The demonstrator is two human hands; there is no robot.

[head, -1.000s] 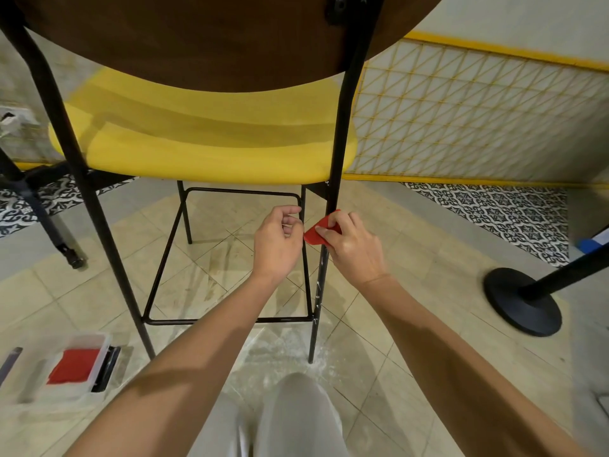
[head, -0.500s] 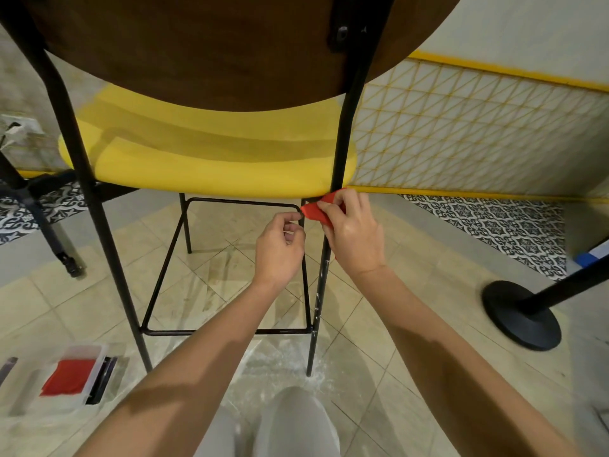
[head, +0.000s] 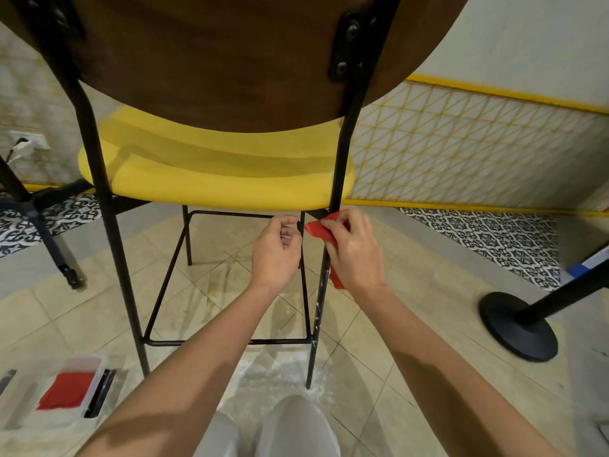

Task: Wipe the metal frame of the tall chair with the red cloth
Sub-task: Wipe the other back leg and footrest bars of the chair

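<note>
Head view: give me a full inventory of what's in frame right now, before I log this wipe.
tall chair: one, yellow seat and dark wooden back, centre.
metal frame: one, black, the chair's legs and footrest.
red cloth: one, red, against the frame's near right leg, just under the seat.
clear box: one, transparent, floor lower left, something red inside.
post base: one, black, floor at right.
table base: one, black, far left.
wall socket: one, white, left wall.
lattice panel: one, yellow-lined, wall at right.
left hand: one, holds the frame's thin upright bar.
right hand: one, grips the red cloth on the leg.
</note>
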